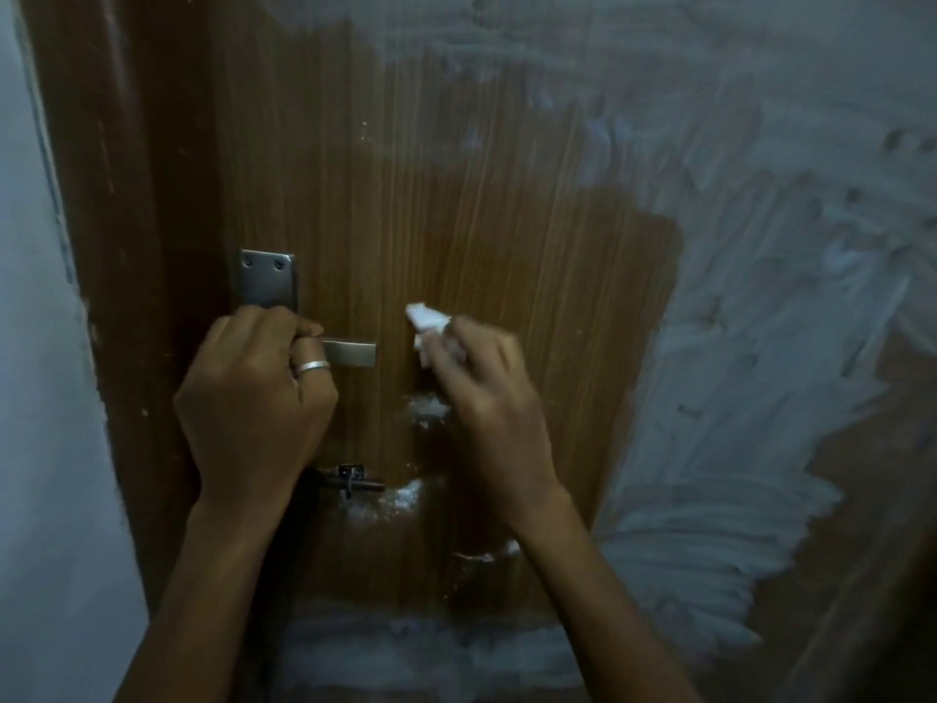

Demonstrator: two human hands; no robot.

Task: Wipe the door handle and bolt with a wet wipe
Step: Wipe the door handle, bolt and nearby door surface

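Observation:
A silver lever door handle (355,353) sticks out to the right from its metal backplate (267,282) on a brown wooden door (456,195). My left hand (253,398), with a ring on one finger, is closed around the inner part of the handle. My right hand (481,393) is blurred and pinches a crumpled white wet wipe (427,319), a short way right of the handle's free end and apart from it. A small dark bolt (355,483) sits below my left hand, partly hidden by the wrist.
Grey-white smeared patches (760,246) cover the door's right side and bottom. White specks (428,405) lie on the wood below the wipe. The dark door frame (127,195) and a pale wall (30,347) stand at the left.

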